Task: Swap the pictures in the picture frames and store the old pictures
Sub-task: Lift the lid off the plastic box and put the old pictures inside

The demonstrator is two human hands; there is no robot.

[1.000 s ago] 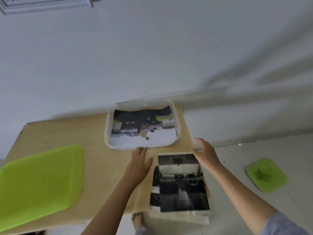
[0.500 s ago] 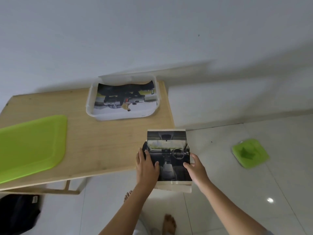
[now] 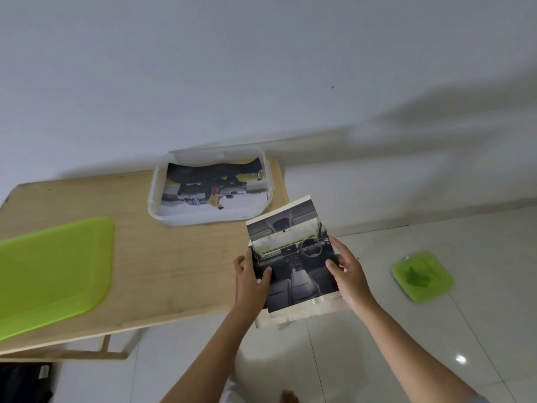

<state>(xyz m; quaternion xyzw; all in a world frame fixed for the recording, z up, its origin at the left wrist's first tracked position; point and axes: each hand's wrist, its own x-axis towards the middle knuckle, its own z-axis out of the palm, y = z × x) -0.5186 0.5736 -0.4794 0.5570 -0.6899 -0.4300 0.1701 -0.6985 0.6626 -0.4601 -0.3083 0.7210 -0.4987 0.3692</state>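
Both hands hold a wooden picture frame (image 3: 293, 314) with a car-interior picture (image 3: 293, 257) on its face, lifted clear off the right end of the wooden table (image 3: 162, 266), partly over the table corner and partly over the white tiled floor (image 3: 436, 330). Left hand (image 3: 250, 282) grips the frame's left edge, fingers curled round the side, thumb (image 3: 266, 274) pressed on the picture surface. Right hand (image 3: 350, 276) grips the right edge, thumb on the picture face, other fingers wrapped behind; cannot tell how far they reach at the back. Frame is tilted, top edge leaning toward the right and away from the camera; bare wood strip shows along the bottom below the print. On the table's far right sits a clear plastic container (image 3: 154, 199), lid off, with another picture (image 3: 213, 193) of a vehicle lying inside it, near the held frame's top left corner but apart from it. A green lid (image 3: 52, 271) lies flat on the table's left side. A second, smaller green lid (image 3: 422, 276) lies on the floor to the right of the right hand, well apart. Dark object at bottom left under the table, too unclear to identify.
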